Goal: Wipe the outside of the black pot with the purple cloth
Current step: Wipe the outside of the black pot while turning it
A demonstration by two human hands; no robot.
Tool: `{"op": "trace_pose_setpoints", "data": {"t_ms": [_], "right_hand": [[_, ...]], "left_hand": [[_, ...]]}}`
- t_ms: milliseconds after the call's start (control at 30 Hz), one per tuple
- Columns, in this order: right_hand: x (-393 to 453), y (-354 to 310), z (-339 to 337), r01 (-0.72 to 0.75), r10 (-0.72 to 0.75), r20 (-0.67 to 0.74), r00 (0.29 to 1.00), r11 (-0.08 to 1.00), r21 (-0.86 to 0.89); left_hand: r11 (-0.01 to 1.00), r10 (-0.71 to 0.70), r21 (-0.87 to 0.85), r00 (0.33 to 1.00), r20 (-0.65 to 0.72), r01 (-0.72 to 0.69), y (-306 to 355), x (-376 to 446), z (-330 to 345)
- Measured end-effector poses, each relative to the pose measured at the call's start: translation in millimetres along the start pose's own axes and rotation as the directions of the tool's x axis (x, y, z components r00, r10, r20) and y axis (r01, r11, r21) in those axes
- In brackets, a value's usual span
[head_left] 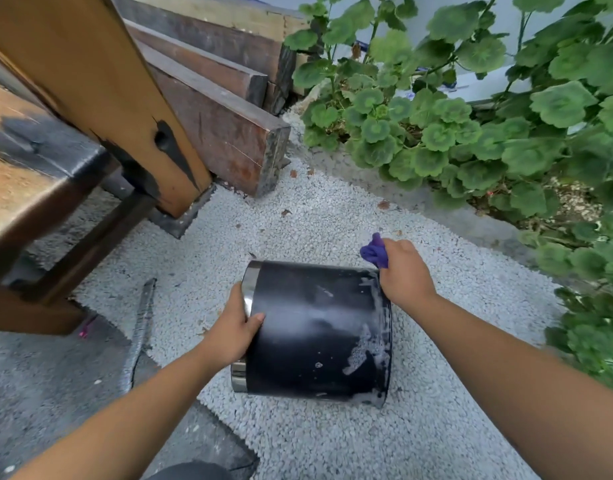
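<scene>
A black pot (315, 327) lies on its side on pale gravel (332, 441), soapy smears near its base. The left hand (234, 329) grips its shiny rim, a firm hold, since the wet wall is likely slippery. The right hand (403, 271) clutches a bunched purple cloth (375, 252), soft and limp, at the pot's far edge.
</scene>
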State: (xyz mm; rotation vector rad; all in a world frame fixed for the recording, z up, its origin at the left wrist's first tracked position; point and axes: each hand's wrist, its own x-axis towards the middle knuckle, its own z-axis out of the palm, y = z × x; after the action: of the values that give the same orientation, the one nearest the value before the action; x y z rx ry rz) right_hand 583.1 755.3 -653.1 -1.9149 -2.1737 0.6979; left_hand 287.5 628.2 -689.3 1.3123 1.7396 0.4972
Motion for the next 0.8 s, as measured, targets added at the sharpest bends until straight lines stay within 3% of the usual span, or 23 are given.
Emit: {"op": "trace_pose_setpoints", "data": {"t_ms": [33, 100, 167, 233, 300, 367, 433, 500, 533, 667, 800], "right_hand": [[-0.7, -1.0, 7.8, 0.012, -0.012, 0.034, 0.999, 1.0, 0.001], [-1.8, -1.2, 19.1, 0.059, -0.062, 0.084, 0.995, 0.998, 0.027], [1.8, 0.3, 22.8, 0.066, -0.07, 0.126, 0.99, 0.997, 0.037], [5.3, 2.5, 22.5, 0.032, -0.039, 0.163, 0.986, 0.998, 0.049], [5.3, 3.3, 21.9, 0.041, -0.052, 0.164, 0.985, 0.997, 0.07], [3.9, 4.1, 22.9, 0.064, -0.076, 0.166, 0.983, 0.995, 0.076], [3.7, 5.3, 22.7, 0.096, -0.109, 0.185, 0.977, 0.992, 0.078], [4.2, 5.3, 22.8, 0.12, -0.132, 0.198, 0.971, 0.99, 0.072], [3.7, 5.9, 23.0, 0.12, -0.135, 0.184, 0.973, 0.988, 0.092], [-4.5, 19.4, 17.5, -0.015, -0.005, 0.073, 0.997, 0.961, 0.276], [-13.5, 36.6, 10.0, -0.175, 0.178, 0.032, 0.983, 0.89, 0.42]], "left_hand": [[0.982, 0.038, 0.186, 0.997, -0.066, -0.025, -4.0, -0.7, 7.7], [0.819, 0.199, 0.567, 0.97, -0.138, -0.088, -11.7, -6.1, 19.0], [0.692, 0.317, 0.704, 0.943, -0.098, -0.16, -16.1, -9.6, 21.5], [0.661, 0.351, 0.724, 0.934, -0.064, -0.199, -17.4, -8.9, 21.2], [0.692, 0.351, 0.685, 0.935, -0.042, -0.228, -16.6, -7.8, 18.8], [0.808, 0.325, 0.541, 0.942, -0.079, -0.234, -17.6, -7.6, 21.0], [0.988, 0.085, 0.141, 0.984, -0.156, -0.063, -11.6, -7.0, 19.1], [0.949, -0.178, -0.278, 0.98, -0.085, 0.148, -1.6, 0.1, 9.9], [0.915, -0.213, -0.36, 0.976, -0.046, 0.183, 4.4, 2.7, 5.0], [0.873, -0.131, -0.479, 0.991, -0.037, 0.098, 40.6, 5.1, 0.9], [0.945, 0.002, -0.328, 0.999, -0.046, -0.017, 85.9, 9.5, -1.7]]}}
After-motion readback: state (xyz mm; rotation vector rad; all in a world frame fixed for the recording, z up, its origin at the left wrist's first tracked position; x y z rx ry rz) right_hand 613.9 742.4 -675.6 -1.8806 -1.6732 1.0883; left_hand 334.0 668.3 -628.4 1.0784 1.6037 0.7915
